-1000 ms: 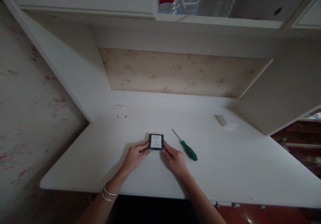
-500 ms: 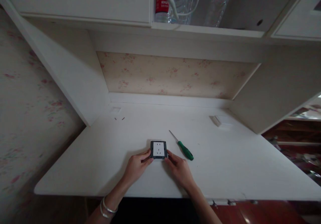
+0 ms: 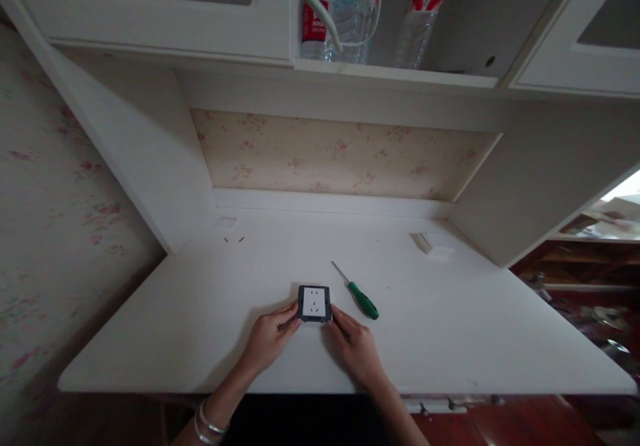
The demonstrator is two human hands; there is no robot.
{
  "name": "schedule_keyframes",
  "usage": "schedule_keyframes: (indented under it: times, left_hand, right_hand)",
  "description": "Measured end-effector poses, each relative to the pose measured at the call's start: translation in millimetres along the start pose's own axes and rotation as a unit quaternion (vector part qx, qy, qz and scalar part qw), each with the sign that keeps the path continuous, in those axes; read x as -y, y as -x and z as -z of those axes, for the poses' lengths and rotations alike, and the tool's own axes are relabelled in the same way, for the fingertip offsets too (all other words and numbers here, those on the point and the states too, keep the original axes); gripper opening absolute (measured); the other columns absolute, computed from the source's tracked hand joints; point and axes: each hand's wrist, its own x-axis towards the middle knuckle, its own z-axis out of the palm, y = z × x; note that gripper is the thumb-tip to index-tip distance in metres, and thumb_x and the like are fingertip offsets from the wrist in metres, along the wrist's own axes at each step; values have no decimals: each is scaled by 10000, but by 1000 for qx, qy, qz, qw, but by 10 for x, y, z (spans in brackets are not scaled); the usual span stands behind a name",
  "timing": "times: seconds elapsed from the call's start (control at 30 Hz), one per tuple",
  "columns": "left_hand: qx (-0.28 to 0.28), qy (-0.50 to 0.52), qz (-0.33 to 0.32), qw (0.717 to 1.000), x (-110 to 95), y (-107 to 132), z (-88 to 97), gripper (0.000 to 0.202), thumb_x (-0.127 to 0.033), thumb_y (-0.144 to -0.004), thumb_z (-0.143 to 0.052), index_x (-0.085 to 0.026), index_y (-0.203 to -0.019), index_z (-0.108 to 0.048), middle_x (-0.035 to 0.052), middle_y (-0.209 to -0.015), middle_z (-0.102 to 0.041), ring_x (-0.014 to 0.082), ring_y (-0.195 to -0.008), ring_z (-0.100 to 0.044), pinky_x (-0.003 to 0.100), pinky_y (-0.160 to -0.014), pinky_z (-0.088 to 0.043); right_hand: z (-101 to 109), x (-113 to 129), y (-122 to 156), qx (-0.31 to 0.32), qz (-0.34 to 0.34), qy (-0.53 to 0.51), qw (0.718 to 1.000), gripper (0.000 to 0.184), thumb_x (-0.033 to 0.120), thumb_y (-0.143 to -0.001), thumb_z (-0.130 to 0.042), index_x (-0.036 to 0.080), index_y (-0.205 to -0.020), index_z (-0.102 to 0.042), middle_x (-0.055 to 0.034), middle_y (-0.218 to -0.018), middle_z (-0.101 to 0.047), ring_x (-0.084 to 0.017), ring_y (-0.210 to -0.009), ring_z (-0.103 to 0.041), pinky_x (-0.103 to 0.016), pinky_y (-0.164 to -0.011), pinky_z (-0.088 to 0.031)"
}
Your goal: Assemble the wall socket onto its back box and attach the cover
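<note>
Socket (image 3: pixel 314 303) at lower centre of frame, pinched at its sides between left hand (image 3: pixel 269 338) and right hand (image 3: pixel 359 345). Best kept level, squeezed evenly; green screwdriver (image 3: pixel 362 300) lies near, towards frame right.

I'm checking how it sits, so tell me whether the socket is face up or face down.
Face up: the socket shows its white, slotted front to the camera, held between the left hand and the right hand.
</note>
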Motion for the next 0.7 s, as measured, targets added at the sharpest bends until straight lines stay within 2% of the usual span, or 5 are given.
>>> schedule_keyframes:
  times: [0.37,0.5,0.6,0.7]
  left_hand:
    - [-2,2,19,1000,38,-15,-2,411,-385,-838,-590,-219,-1214,-602,17,-1279,-572,226,-1194,-532,366,-1053,-406]
    - [24,27,23,999,-35,-5,27,420,-386,-832,-595,-241,-1227,-596,12,-1277,-581,223,-1179,-548,353,-1023,-441]
    - [5,34,34,999,-21,-76,152,397,-408,-824,-592,-236,-1179,-636,29,-1279,-588,225,-1127,-587,326,-933,-510]
    - [-85,-28,43,995,124,-305,467,345,-437,-831,-553,-214,-1048,-702,52,-1174,-660,224,-1014,-643,313,-855,-541]
  right_hand:
    - [1,-11,-11,2,-1,-3,1000,370,332,-916,-486,209,-1250,-588,-46,-1252,-596,-231,-1145,-561,-366,-1010,-434]
    - [5,-3,-6,2,-5,-7,1000,365,336,-915,-487,232,-1251,-585,-40,-1246,-601,-238,-1142,-562,-381,-999,-445]
    - [8,3,5,6,-12,-8,1000,389,351,-915,-492,229,-1279,-557,-48,-1261,-591,-238,-1138,-565,-390,-1000,-445]
    - [10,-10,11,8,-28,-8,1000,444,379,-914,-495,207,-1324,-509,-73,-1295,-561,-241,-1108,-587,-392,-978,-464]
